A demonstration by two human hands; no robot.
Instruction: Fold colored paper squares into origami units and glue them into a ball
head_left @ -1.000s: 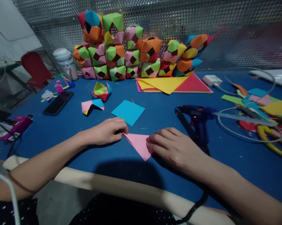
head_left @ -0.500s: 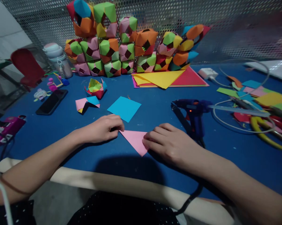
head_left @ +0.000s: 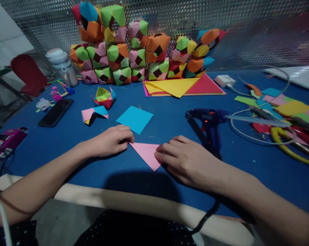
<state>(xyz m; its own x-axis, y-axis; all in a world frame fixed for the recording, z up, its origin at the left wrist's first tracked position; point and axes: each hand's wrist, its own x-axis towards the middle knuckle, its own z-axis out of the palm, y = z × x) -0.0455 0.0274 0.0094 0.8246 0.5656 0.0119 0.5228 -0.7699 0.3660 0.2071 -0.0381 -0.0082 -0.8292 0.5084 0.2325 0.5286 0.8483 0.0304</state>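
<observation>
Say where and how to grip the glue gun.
Take the glue gun by its handle, probably best from the near right: the handle points toward the person, the nozzle points left, away from that approach, and the red light is lit, so the nozzle may be hot.

A single camera is sitting on the person's head, looking forward and down across the blue table [head_left: 169,119]. It is facing the left hand [head_left: 117,140] and right hand [head_left: 183,160] from close above, with the lap [head_left: 123,229] filling the bottom edge. Its wide view is stretching past them to the paper balls [head_left: 117,53] and metal mesh [head_left: 246,37], and is taking in a red chair [head_left: 28,73] far left.
</observation>
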